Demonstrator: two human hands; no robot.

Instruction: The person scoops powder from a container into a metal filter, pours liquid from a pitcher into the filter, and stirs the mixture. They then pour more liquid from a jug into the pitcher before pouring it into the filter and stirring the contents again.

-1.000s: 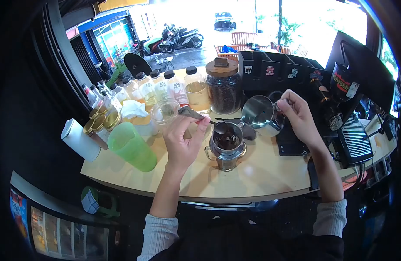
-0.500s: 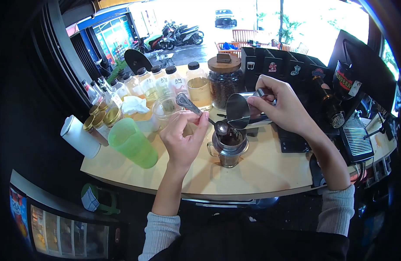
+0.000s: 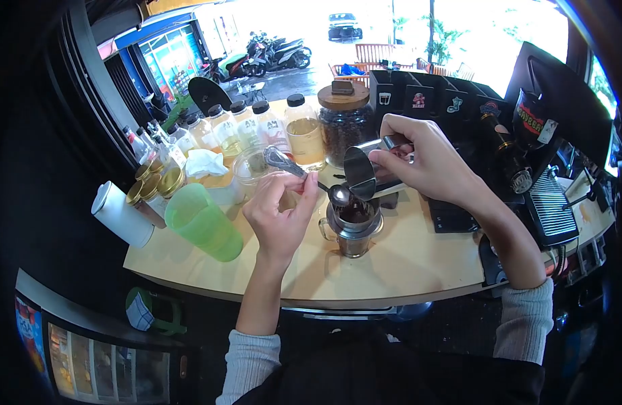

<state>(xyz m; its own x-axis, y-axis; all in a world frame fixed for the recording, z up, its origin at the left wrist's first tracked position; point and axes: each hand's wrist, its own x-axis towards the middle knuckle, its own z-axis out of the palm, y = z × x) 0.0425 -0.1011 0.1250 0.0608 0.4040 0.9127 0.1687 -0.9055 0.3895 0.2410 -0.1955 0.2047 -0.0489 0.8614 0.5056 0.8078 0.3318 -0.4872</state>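
In the head view my left hand (image 3: 278,210) pinches a metal spoon (image 3: 282,162) by its ornate handle. Its bowl hangs low over the mouth of a metal drip filter (image 3: 357,226), which has dark contents. Beneath the filter is a clear glass mug (image 3: 353,247) with a side handle. My right hand (image 3: 432,162) grips the handle of a steel pitcher (image 3: 358,169). Tipped to the left, the pitcher has its rim above the filter, right beside the spoon bowl. Whether liquid is flowing I cannot make out.
A green tumbler (image 3: 203,223) and a white cylinder (image 3: 123,214) stand left. Behind are gold-lidded jars (image 3: 170,181), several bottles (image 3: 304,138), a clear plastic tub (image 3: 253,165) and a wood-lidded bean jar (image 3: 345,128). Black boxes (image 3: 419,101) and a drip tray (image 3: 551,209) are right.
My right hand has brought the pitcher slightly left, closer to the spoon bowl over the filter. My left hand keeps the spoon in nearly the same place. The whole view has shifted a little.
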